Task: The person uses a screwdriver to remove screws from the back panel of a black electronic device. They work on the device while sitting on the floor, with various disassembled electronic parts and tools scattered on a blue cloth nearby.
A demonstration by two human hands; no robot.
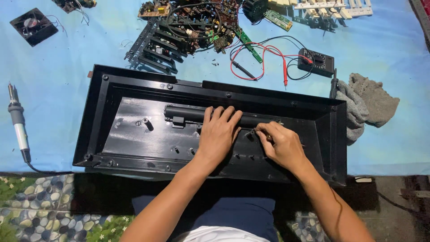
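A large black plastic casing [134, 139] lies on a blue sheet in front of me, its inner side up. A black bar [188, 113] runs across its middle. My left hand [218, 134] rests flat on that bar, fingers spread a little. My right hand [280, 144] is just to the right of it, fingers pinched together over a small part near the bar's right end. What the pinch holds is too small to make out.
A soldering iron [18, 125] lies at the left. A black fan [33, 26] sits at the top left. Circuit boards and wires [192, 20] are piled at the top. A multimeter [317, 62] with red and black leads and a grey cloth [369, 105] lie at the right.
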